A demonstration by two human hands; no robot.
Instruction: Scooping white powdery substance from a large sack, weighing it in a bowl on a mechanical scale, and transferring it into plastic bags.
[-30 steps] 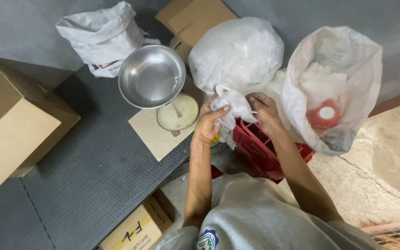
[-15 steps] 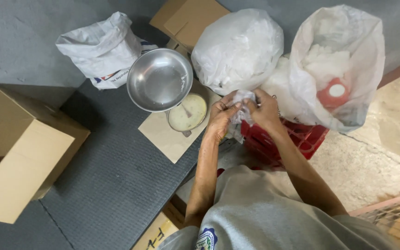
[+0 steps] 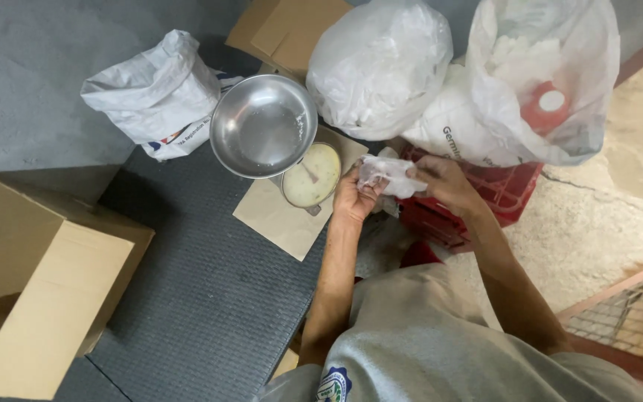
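- Clear plastic: small bag (image 3: 390, 176), pinched at both ends between left hand (image 3: 353, 199) and right hand (image 3: 440, 181), held above the red crate (image 3: 485, 199).
- Steel: round bowl (image 3: 263, 125) on a dial scale (image 3: 311, 175), at 9 o'clock of the hands, just beside the left one.
- White plastic: two large sacks (image 3: 381, 67) at 12 o'clock, the right one open.
- Woven white: sack (image 3: 156, 93) at 10 o'clock.
- Cardboard: open box (image 3: 35, 283) at 8 o'clock, well apart.
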